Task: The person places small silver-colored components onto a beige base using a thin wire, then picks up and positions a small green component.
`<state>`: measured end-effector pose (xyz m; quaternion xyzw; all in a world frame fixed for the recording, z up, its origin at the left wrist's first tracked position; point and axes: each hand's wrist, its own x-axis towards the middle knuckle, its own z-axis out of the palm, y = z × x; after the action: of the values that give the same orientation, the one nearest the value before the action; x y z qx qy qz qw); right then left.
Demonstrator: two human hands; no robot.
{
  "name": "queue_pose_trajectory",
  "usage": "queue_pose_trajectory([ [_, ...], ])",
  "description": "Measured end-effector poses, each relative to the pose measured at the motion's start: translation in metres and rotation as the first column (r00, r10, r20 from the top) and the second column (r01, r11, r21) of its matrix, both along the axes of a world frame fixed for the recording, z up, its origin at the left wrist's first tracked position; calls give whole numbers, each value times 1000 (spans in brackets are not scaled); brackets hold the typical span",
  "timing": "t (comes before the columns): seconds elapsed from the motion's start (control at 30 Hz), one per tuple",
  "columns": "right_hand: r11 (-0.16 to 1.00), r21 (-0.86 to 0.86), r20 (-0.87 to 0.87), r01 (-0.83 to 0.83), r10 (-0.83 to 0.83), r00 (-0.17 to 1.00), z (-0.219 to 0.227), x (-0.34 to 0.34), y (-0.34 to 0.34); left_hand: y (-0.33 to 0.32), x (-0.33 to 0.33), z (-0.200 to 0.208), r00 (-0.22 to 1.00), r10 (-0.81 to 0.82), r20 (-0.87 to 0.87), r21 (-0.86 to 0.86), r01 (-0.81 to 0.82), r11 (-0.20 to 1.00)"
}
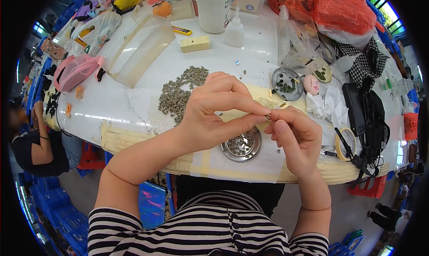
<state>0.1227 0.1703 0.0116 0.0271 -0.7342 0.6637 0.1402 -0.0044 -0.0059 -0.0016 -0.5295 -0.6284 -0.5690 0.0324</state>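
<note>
My left hand (219,111) reaches across the table's middle, thumb and forefinger pinched on a tiny greenish-grey piece (267,116). Against that same piece rest the fingertips of my right hand (297,137), its fingers curled and thumb bent in. Which hand bears the piece more is hard to make out. Just below the hands sits a round metal dish (241,157) with many similar small pieces inside. A loose heap of small grey-green pieces (173,95) spreads on the table beyond my left wrist. Farther right lies another metal dish (287,96) with dark green bits.
At the back stand a white canister (212,12) and a white squeeze bottle (234,31), near a pale yellow block (195,44) and a yellow cutter (182,30). A clear plastic tray (145,50) lies left. Right are a tape roll (346,144) and black pouch (354,108).
</note>
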Motion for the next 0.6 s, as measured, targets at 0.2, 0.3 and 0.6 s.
queue_pose_trajectory([
  [0.2,1000,14,-8,-14,14,1000,-1,0,1,0,0,0,1000,11,0,-2,-11,1000],
  [0.3,1000,10,0,-25,25,1000,-2,1,2,0,-1,0,996,39,-78,-3,-39,999],
  [0.6,999,-17,20,27,-26,999,1,0,-1,1,0,1,972,115,-205,45,-108,993],
])
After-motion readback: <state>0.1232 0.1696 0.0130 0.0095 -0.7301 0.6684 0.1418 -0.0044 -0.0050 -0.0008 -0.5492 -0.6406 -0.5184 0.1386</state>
